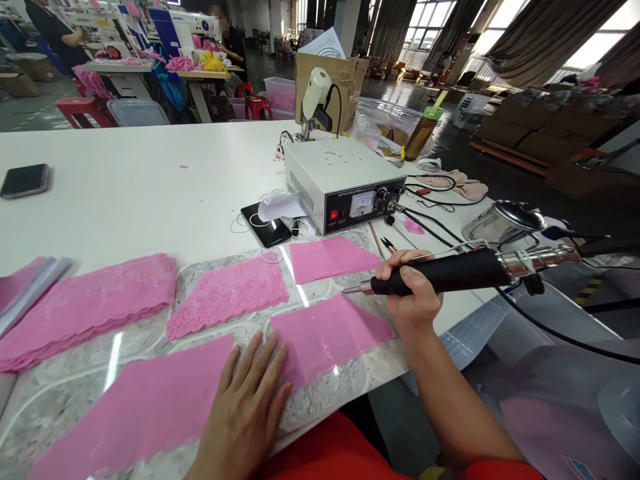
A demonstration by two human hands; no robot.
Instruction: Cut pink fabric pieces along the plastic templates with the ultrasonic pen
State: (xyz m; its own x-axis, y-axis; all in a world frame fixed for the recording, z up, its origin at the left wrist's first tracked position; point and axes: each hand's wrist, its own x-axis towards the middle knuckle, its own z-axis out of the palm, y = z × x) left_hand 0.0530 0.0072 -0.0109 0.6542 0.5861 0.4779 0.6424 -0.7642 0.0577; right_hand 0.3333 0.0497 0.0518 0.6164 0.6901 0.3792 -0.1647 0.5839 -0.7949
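My right hand (pixel 415 287) is wrapped round a black-handled ultrasonic tool (pixel 440 272), its thin metal tip pointing left over the far edge of a plain pink fabric piece (pixel 330 333). Whether the tip touches the cloth I cannot tell. My left hand (pixel 253 393) lies flat with fingers stretched, between that piece and a larger pink fabric piece (pixel 145 400) on the left, over their edges. Beyond lie a pink lace piece (pixel 233 290) and another plain pink piece (pixel 333 258). A clear patterned mat (pixel 310 400) is under them.
A stack of pink lace (pixel 95 303) lies at the left. Behind the fabric stand a control box (pixel 345 180), a black phone (pixel 267 227) and a cardboard box (pixel 330 87). Cables (pixel 565 330) trail from the tool. Another phone (pixel 26 181) lies far left; a person (pixel 55 33) is in the background.
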